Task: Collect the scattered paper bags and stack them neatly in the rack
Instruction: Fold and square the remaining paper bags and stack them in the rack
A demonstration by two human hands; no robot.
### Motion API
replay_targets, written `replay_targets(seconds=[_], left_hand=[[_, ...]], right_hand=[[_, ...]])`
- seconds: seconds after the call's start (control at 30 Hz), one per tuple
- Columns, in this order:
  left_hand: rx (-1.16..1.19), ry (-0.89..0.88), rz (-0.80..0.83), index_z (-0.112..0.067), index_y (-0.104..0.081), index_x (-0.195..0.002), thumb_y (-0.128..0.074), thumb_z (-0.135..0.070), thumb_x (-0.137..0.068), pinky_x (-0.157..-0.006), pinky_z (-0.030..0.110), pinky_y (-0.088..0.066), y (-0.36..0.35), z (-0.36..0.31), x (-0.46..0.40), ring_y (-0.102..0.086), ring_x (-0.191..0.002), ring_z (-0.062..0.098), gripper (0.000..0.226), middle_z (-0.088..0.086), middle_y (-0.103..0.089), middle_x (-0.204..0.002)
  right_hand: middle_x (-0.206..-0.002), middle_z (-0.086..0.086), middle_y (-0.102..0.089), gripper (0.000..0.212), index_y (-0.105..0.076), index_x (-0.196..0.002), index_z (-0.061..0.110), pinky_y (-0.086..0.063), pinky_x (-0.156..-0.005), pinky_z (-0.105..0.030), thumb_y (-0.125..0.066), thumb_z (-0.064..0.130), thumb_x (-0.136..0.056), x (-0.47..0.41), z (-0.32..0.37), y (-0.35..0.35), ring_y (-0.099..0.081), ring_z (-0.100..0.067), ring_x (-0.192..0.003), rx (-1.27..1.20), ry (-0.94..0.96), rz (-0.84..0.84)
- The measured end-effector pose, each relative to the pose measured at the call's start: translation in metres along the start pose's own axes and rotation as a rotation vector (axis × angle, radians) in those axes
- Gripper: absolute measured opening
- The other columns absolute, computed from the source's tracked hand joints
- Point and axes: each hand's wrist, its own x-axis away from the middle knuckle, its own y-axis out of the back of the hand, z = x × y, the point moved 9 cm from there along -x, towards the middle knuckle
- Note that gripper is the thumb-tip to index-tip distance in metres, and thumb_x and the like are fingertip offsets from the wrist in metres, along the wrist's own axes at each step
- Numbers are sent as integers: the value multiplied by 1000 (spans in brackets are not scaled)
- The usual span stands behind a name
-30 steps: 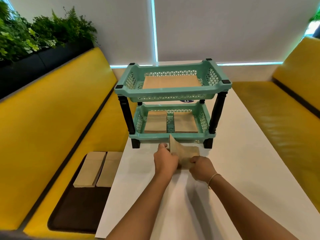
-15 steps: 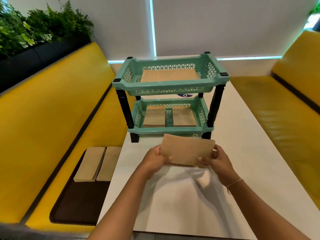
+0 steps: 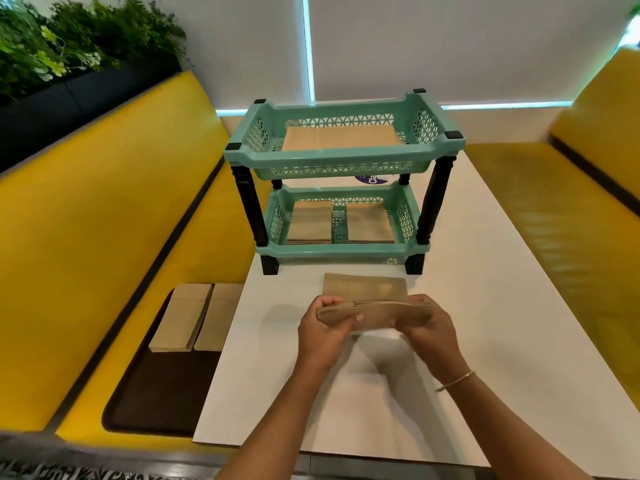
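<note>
A small stack of brown paper bags (image 3: pixel 377 315) is held edge-on above the white table (image 3: pixel 485 306). My left hand (image 3: pixel 323 330) grips its left end and my right hand (image 3: pixel 427 329) grips its right end. Another flat paper bag (image 3: pixel 363 287) lies on the table just beyond my hands. The green two-tier rack (image 3: pixel 341 161) stands further back, with a bag on the top shelf (image 3: pixel 341 140) and two piles on the bottom shelf (image 3: pixel 341 225). Two more bag piles (image 3: pixel 197 317) lie on the yellow bench to the left.
Yellow benches (image 3: pixel 104 244) flank the table on both sides. A dark brown mat (image 3: pixel 162 389) lies on the left seat under the bag piles. A planter with green plants (image 3: pixel 69 46) runs along the top of the left backrest.
The bags in my hands turned from facing me flat to edge-on and sank a little. A bag now shows lying on the table in front of the rack.
</note>
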Motion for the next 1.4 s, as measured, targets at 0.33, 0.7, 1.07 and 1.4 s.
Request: replay_targets(seconds=[0.33, 0.7, 1.07, 1.4], left_hand=[[-399, -228, 121, -32, -65, -84, -82, -11, -68, -84, 16, -48, 3, -27, -3, -59, -86, 3, 32, -17, -63, -86], [-176, -15, 238, -24, -62, -92, -69, -4, -81, -74, 27, -52, -16, -25, -14, -61, -83, 16, 24, -2, -67, -89], [-54, 131, 174, -24, -57, -103, -74, -3, -77, -87, 30, -53, -29, 27, 5, -62, -102, 24, 38, 5, -67, -105], [33, 23, 168, -30, -55, -98, -82, -3, -65, -87, 32, -53, -28, -7, -3, -62, -95, 10, 50, -10, -66, -97]], right_hand=[[-84, 3, -68, 30, -65, -87, 22, -49, -71, -24, -77, 2, -68, 4, -21, -3, -64, -18, -82, 260, -50, 92], [-87, -7, -63, 68, -50, -116, 21, -57, -71, -28, -66, -23, -66, -17, 51, -1, -62, -18, -80, -410, -64, 156], [-98, -6, -65, 28, -64, -107, 9, -49, -77, -30, -68, 4, -80, 9, -4, -40, -62, -25, -92, 225, -36, 184], [-114, -6, -64, 59, -48, -128, 16, -51, -90, -37, -75, 14, -76, 3, -22, -39, -61, -23, -101, 186, -104, 185]])
